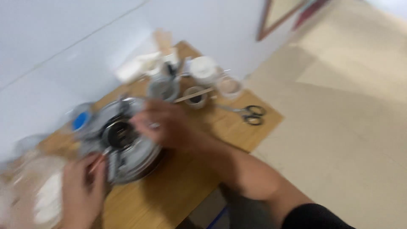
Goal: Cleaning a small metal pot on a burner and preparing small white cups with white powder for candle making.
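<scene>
The picture is blurred by motion. A round metal pan (140, 154) with a dark small vessel (120, 133) in its middle stands on a wooden table (182, 182). My right hand (163, 125) reaches across the pan's far rim, fingers curled; whether it holds anything I cannot tell. My left hand (82, 186) is at the pan's near-left edge, closed on a thin stick-like handle (98, 163).
Behind the pan stand a grey cup (163, 88), a small jar with a wooden stick across it (196, 96), a white lidded tub (203, 68) and a clear jar (229, 87). Scissors (250, 113) lie at the right. A blue-lidded jar (80, 121) and clear containers (40, 191) sit left.
</scene>
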